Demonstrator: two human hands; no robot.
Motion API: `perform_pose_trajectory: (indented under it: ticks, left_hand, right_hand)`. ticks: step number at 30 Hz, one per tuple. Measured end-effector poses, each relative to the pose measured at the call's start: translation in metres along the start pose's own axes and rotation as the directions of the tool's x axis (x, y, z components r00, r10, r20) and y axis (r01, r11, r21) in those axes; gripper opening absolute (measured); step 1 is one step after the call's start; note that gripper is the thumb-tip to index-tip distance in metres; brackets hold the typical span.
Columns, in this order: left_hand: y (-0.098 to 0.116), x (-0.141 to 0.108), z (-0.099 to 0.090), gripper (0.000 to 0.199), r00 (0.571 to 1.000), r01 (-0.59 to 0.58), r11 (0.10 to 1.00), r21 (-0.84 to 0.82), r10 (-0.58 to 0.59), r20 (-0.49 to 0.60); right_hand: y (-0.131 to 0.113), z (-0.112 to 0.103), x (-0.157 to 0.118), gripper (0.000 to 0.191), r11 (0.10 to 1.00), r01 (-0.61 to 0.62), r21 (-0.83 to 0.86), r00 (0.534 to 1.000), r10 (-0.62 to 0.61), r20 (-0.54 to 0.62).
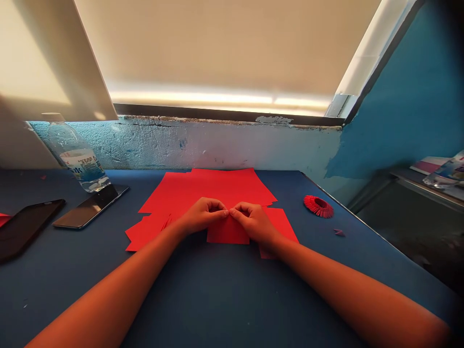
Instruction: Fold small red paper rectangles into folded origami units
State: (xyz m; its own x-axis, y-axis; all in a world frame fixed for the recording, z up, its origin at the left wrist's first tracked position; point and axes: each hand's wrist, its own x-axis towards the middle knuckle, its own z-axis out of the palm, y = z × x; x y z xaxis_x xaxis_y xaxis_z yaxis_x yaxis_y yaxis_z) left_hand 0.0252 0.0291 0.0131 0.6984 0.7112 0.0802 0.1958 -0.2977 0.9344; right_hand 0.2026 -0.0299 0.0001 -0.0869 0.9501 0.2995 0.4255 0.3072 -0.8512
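Observation:
Both hands meet at the middle of the desk, over red paper. My left hand (204, 214) is closed in a pinch at the upper edge of a small red paper sheet (228, 234). Facing it, my right hand (254, 223) pinches the same edge, its fingertips almost touching the left ones. What exactly lies between the fingertips is partly hidden. Behind the hands, larger red sheets (213, 186) lie overlapping. Cut red pieces (142, 234) rest by my left forearm, and another red piece (284, 223) lies partly under my right hand.
On the blue desk (224, 299), a round pleated red paper ring (308, 207) and a small folded piece (339, 232) lie right. At left are a phone (87, 212), a dark tray-like case (32, 227) and a water bottle (79, 159). A wall (217, 145) bounds the back.

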Motion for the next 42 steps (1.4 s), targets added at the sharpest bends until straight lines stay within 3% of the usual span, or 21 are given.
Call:
perform_pose_trajectory:
  ticks: [9,22,29,36,42]
  left_hand:
    - [-0.004,0.004,0.004,0.026,0.996,-0.056,0.998,-0.010,0.055,-0.075]
    - [-0.005,0.001,0.011,0.025,0.992,-0.030,0.993,-0.111,0.016,-0.122]
    - [-0.005,0.000,0.010,0.029,0.989,0.063,0.985,-0.158,-0.083,-0.125]
    - [-0.005,-0.002,0.008,0.035,0.991,0.029,0.987,-0.158,-0.049,-0.125]
    - [-0.003,-0.001,0.005,0.036,0.990,0.073,0.993,-0.096,-0.084,-0.114]
  right_hand:
    - [0.001,0.002,0.000,0.021,0.999,0.044,-0.020,0.999,-0.044,-0.026]
    - [0.002,0.002,0.001,0.020,0.998,0.056,-0.015,0.996,-0.057,-0.064]
    - [0.002,0.001,0.001,0.023,0.996,-0.012,0.084,0.997,0.019,-0.078]
    - [0.005,0.002,0.000,0.025,0.968,-0.049,0.245,0.996,0.066,-0.058]
    - [0.007,0.002,0.000,0.026,0.972,-0.043,0.230,0.990,0.073,-0.124]
